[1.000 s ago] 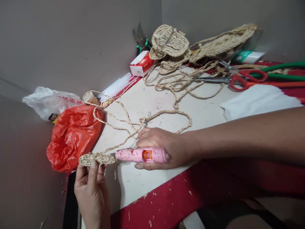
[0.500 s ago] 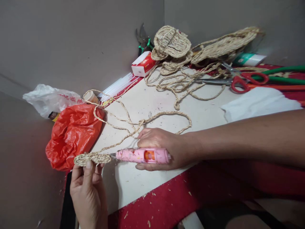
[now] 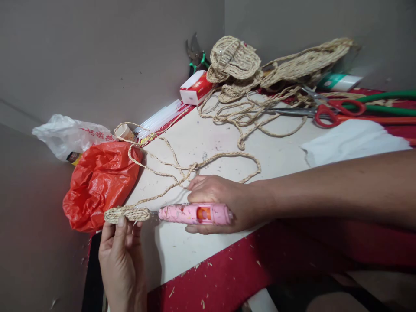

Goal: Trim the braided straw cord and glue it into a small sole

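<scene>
My left hand (image 3: 121,253) pinches a small oval coil of braided straw rope (image 3: 127,214) between thumb and fingers, above the left end of the pale board. From the coil a loose length of braided rope (image 3: 165,192) trails away in loops across the board. A pink hot glue gun (image 3: 195,214) is gripped in my right hand (image 3: 224,197), its nozzle pointing left at the coil's right end. Whether the nozzle touches the rope I cannot tell. My right fingers wrap beneath the gun and are partly hidden.
A red plastic bag (image 3: 100,186) and a white bag (image 3: 69,134) lie left. Behind are a paper cup (image 3: 125,132), white glue sticks (image 3: 159,119), a red-white box (image 3: 196,89) and pliers (image 3: 195,54). Coiled straw rope (image 3: 235,58), red-handled scissors (image 3: 325,113) and white cloth (image 3: 357,141) occupy the right.
My left hand and the coil have shifted slightly right and the coil has tilted a little. The glue gun has stayed almost in place.
</scene>
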Motion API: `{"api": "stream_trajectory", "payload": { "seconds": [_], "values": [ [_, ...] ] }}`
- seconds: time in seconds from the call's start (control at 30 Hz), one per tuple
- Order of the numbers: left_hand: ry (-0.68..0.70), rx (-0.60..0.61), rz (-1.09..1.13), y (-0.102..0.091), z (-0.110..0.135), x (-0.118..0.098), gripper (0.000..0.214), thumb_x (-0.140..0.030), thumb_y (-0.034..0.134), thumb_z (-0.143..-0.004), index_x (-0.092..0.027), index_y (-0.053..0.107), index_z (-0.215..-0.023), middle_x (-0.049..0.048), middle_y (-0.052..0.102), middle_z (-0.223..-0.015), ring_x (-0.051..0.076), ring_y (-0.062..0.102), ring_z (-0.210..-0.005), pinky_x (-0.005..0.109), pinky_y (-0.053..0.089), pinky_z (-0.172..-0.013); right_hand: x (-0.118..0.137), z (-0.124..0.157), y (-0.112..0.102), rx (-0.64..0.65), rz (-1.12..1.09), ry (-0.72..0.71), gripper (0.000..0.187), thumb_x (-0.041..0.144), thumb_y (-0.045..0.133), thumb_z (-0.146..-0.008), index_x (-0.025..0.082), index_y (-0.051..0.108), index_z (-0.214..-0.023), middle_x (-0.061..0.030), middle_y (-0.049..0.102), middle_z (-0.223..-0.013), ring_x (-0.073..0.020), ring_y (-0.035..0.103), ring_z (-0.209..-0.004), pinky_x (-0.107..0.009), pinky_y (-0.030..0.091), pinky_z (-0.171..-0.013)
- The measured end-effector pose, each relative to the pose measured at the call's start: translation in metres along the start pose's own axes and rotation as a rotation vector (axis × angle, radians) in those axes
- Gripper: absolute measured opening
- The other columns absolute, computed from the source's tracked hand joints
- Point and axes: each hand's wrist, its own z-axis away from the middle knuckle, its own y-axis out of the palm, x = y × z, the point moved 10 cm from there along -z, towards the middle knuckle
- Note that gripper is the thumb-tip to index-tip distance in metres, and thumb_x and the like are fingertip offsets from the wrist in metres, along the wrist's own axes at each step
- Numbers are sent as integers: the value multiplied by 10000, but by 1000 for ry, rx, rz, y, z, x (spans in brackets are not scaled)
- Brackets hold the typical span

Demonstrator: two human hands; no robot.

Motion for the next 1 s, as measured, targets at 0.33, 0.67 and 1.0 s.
{"api": "stream_trajectory", "payload": {
  "seconds": [0.33, 0.67, 1.0],
  "values": [
    [-26, -7, 19, 0, 0, 1, 186, -126, 782, -687, -180, 676, -830, -26, 654, -873, 88, 630, -787, 174, 547, -652, 4, 1, 4, 25, 59, -51, 430, 477, 491, -879, 168, 479, -581, 36, 407, -522, -86, 283, -511, -254, 350, -611],
    [-53, -2, 13, -2, -1, 4, 152, -141, 771, -708, -186, 675, -818, -30, 644, -847, 96, 633, -792, 184, 549, -653, 7, 4, 16, 79, 118, -116, 326, 375, 541, -824, 173, 476, -576, 44, 434, -511, -85, 312, -499, -285, 353, -692],
    [200, 4, -108, 5, 14, -24, 215, -198, 766, -726, -220, 706, -932, 8, 691, -991, 136, 646, -898, 260, 543, -803, 3, 12, 42, 394, 370, -52, 234, 367, 667, -722, 140, 617, -743, -57, 615, -689, -154, 478, -606, -350, 321, -711]
  ]
}}
